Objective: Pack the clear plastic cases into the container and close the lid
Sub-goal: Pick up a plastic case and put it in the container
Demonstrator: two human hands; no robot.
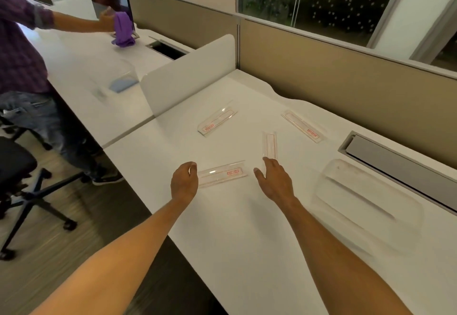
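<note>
Several clear plastic cases with red print lie flat on the white desk [247, 228]. My left hand [184, 181] is at the left end of the nearest case [222, 174], fingers curled and apart, fingertips just touching it. My right hand [274, 181] is spread at the near end of the middle case [269, 145], which sits between thumb and fingers without being lifted. Two more cases lie farther back, one to the left [217, 119] and one to the right [304, 125]. The clear plastic container [366, 200] rests on the desk right of my right hand, blurred.
A white divider panel [188, 77] stands at the desk's back left and a beige partition [346, 84] runs along the back. A grey cable tray [395, 163] lies behind the container. A person with a purple cloth [122, 30] stands at the neighbouring desk beside an office chair [17, 166].
</note>
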